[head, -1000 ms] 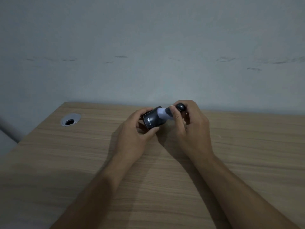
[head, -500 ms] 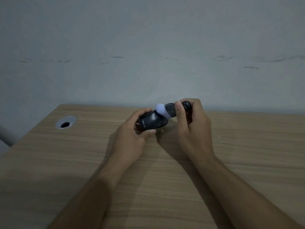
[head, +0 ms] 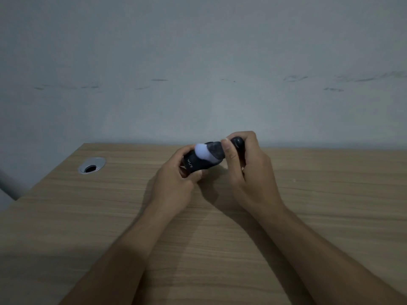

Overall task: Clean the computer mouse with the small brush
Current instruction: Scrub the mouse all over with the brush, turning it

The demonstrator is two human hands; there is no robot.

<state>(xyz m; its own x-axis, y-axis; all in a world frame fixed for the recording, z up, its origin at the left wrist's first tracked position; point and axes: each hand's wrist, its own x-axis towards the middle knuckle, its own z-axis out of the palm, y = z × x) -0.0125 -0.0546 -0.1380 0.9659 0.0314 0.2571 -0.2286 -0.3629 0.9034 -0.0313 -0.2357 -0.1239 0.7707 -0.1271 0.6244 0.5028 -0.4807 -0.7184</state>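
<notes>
A black computer mouse [head: 198, 165] with white lettering is held just above the wooden desk [head: 220, 227], gripped from the left by my left hand [head: 176, 181]. My right hand [head: 246, 170] is closed around a small brush [head: 217, 150] with a dark handle and a pale bristle head. The pale head presses on the top of the mouse. The far end of the brush handle sticks out between my right thumb and fingers. Most of the mouse's underside is hidden by my left fingers.
A round metal cable grommet [head: 91, 165] sits in the desk near its far left corner. A grey wall [head: 198, 62] rises right behind the desk's far edge. The desk's left edge runs diagonally at the lower left.
The brush head has slid left across the top of the mouse, from its right end toward my left fingers. Both hands have stayed in roughly the same spot.
</notes>
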